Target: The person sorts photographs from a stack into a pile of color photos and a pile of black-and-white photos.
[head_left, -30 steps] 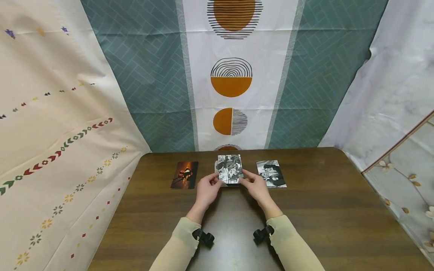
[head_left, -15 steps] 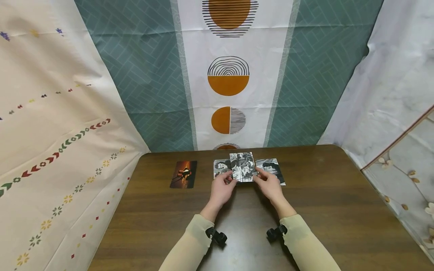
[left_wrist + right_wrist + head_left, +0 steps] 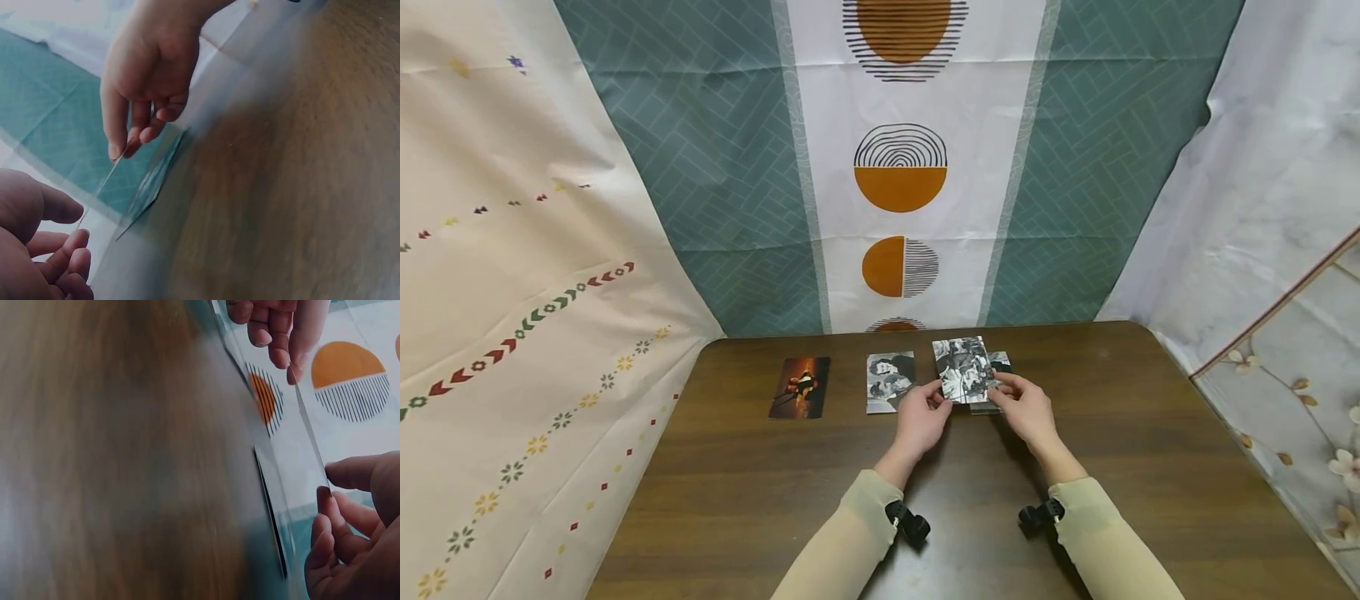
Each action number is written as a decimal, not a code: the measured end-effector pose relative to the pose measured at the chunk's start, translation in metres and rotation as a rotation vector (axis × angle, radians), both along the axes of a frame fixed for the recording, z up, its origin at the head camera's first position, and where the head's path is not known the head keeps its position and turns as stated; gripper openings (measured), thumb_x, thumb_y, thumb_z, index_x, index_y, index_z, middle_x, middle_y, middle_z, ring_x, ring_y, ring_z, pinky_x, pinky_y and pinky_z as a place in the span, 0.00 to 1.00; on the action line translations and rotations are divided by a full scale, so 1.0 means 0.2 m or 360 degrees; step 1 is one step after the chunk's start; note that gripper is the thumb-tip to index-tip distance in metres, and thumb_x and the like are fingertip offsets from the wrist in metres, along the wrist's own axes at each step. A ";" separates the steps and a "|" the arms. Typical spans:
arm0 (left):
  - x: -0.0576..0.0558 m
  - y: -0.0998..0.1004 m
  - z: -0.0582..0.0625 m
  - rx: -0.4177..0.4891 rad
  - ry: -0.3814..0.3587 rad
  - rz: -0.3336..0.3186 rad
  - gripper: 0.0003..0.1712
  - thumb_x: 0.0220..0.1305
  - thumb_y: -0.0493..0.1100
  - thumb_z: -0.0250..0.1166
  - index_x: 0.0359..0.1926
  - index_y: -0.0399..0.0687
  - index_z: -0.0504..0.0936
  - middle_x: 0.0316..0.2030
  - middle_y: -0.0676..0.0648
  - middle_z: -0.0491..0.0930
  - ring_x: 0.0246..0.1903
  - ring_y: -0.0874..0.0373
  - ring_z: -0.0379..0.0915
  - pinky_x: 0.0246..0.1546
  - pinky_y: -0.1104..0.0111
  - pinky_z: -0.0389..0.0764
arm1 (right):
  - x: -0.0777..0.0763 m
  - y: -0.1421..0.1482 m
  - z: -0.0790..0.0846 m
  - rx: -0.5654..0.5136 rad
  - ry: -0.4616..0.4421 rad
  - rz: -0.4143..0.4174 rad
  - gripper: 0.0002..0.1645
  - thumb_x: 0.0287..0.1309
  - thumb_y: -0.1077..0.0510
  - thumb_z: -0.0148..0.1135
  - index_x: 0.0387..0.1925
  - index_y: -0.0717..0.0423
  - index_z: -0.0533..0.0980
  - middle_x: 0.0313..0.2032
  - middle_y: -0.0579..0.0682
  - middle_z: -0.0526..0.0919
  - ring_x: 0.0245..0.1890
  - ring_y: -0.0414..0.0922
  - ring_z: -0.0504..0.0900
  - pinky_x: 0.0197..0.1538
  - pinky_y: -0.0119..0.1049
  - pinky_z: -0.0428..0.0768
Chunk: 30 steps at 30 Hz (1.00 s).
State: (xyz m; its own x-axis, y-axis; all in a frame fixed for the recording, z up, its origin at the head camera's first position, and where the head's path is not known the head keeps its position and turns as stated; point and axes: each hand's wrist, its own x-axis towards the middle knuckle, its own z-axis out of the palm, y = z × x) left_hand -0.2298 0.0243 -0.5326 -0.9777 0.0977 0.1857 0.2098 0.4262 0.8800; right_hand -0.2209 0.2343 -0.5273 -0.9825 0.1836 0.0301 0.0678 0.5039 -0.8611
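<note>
Both hands pinch a black-and-white photo [image 3: 963,369] by its opposite edges, held above the table. My left hand [image 3: 922,417] has its thumb and fingers at the lower left edge, my right hand [image 3: 1027,410] at the right edge. Behind the held photo, partly covered by it, a second black-and-white photo [image 3: 1002,361] lies on the table. In the left wrist view the held photo [image 3: 107,177] appears edge-on between the hands, clear of the photo [image 3: 153,184] on the tabletop. The right wrist view also shows it as a thin sheet [image 3: 308,422].
A black-and-white photo [image 3: 890,382] lies just left of the hands, and an orange-brown photo [image 3: 801,388] farther left. All rest toward the back of a brown wooden table [image 3: 760,492]. Patterned cloths [image 3: 745,167] hang behind and beside it.
Both hands have carried the held photo rightward from over the middle photo to over the right one. The middle photo is now uncovered; the right one is partly hidden.
</note>
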 end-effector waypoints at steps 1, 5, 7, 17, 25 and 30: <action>0.00 0.02 0.00 -0.0029 0.0009 -0.0015 0.24 0.64 0.35 0.71 0.61 0.31 0.85 0.33 0.51 0.82 0.26 0.71 0.68 0.35 0.70 0.75 | 0.00 0.02 0.00 0.0007 -0.0002 -0.0003 0.28 0.72 0.52 0.69 0.67 0.59 0.80 0.54 0.62 0.86 0.55 0.57 0.83 0.53 0.46 0.79; -0.01 0.08 0.00 -0.0125 0.0021 -0.0064 0.24 0.65 0.36 0.71 0.61 0.31 0.85 0.32 0.52 0.82 0.29 0.66 0.72 0.39 0.68 0.77 | 0.01 0.07 0.01 0.0060 -0.0016 -0.0031 0.27 0.72 0.52 0.68 0.67 0.60 0.80 0.54 0.60 0.86 0.55 0.56 0.82 0.54 0.46 0.77; -0.02 0.11 0.00 -0.0174 0.0029 -0.0075 0.25 0.64 0.36 0.70 0.62 0.32 0.85 0.31 0.53 0.82 0.31 0.62 0.75 0.41 0.66 0.78 | 0.01 0.09 0.01 0.0081 -0.0021 -0.0049 0.27 0.72 0.52 0.67 0.67 0.60 0.80 0.54 0.60 0.86 0.55 0.56 0.82 0.54 0.45 0.77; 0.00 0.23 0.01 -0.0352 -0.0147 -0.0135 0.26 0.68 0.41 0.68 0.65 0.38 0.84 0.30 0.57 0.75 0.31 0.61 0.72 0.41 0.65 0.77 | 0.03 0.18 -0.02 0.0131 -0.0102 -0.0058 0.27 0.76 0.52 0.61 0.69 0.63 0.78 0.62 0.66 0.82 0.64 0.63 0.77 0.65 0.60 0.72; 0.00 0.25 -0.04 -0.0399 -0.0166 -0.0104 0.23 0.68 0.41 0.68 0.61 0.38 0.86 0.28 0.57 0.73 0.33 0.59 0.72 0.42 0.64 0.77 | 0.03 0.20 -0.05 0.0194 -0.0151 -0.0008 0.28 0.76 0.52 0.60 0.70 0.63 0.77 0.66 0.69 0.78 0.63 0.66 0.77 0.64 0.63 0.73; -0.02 0.26 -0.04 -0.0473 -0.0148 -0.0091 0.22 0.69 0.42 0.68 0.61 0.41 0.86 0.28 0.58 0.73 0.33 0.59 0.73 0.38 0.66 0.76 | 0.02 0.20 -0.05 0.0263 -0.0100 -0.0018 0.27 0.75 0.53 0.60 0.67 0.65 0.79 0.65 0.70 0.78 0.63 0.68 0.77 0.63 0.64 0.73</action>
State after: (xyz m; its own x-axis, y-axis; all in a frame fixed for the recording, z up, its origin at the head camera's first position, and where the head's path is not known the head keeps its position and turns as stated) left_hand -0.2339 0.0760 -0.5414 -0.9805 0.1897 0.0509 0.1654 0.6576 0.7350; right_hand -0.2175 0.2742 -0.5383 -0.9813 0.1925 -0.0009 0.1257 0.6370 -0.7605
